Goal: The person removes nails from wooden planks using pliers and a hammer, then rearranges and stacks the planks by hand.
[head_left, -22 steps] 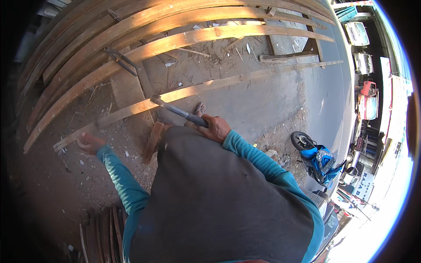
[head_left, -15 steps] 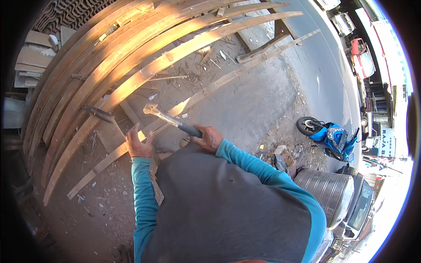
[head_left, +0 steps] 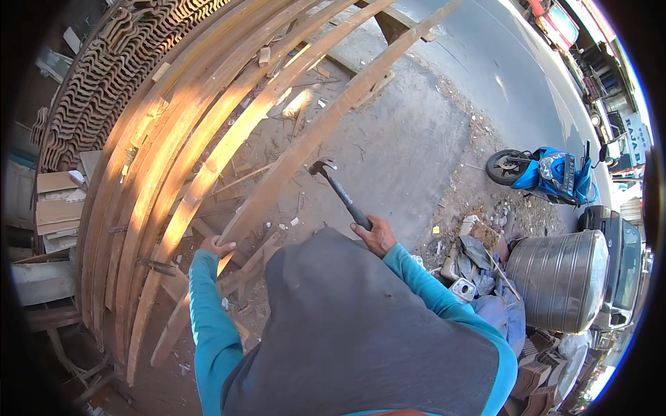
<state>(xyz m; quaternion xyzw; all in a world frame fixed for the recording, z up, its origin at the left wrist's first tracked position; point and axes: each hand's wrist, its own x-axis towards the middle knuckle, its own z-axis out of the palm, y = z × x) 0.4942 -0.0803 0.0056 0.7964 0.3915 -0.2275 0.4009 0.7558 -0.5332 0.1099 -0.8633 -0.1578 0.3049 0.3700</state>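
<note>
My right hand (head_left: 377, 236) is wrapped round the dark grip of a claw hammer (head_left: 343, 197). The hammer's head points forward and left, over the ground and apart from the wood. At my left, my left hand (head_left: 214, 247) is closed on the edge of a long wooden plank (head_left: 298, 154). That plank slants from the lower left to the far right, closest to me of the long timbers. A pair of pincers (head_left: 159, 267) rests across the timbers left of my left hand, its handles partly out of sight.
Several long wooden beams (head_left: 198, 166) lie side by side beyond the plank. Stacked roof tiles (head_left: 94, 104) stand at far left. On the right are a blue motorcycle (head_left: 555, 175), a ribbed metal tank (head_left: 557, 281) and rubble with bags (head_left: 479, 260). Wood scraps (head_left: 253, 263) litter the ground before me.
My left hand has gone from open above the plank to closed on it, and the plank appears raised. The hammer has swung round, its head now farther forward. The whole view has shifted.
</note>
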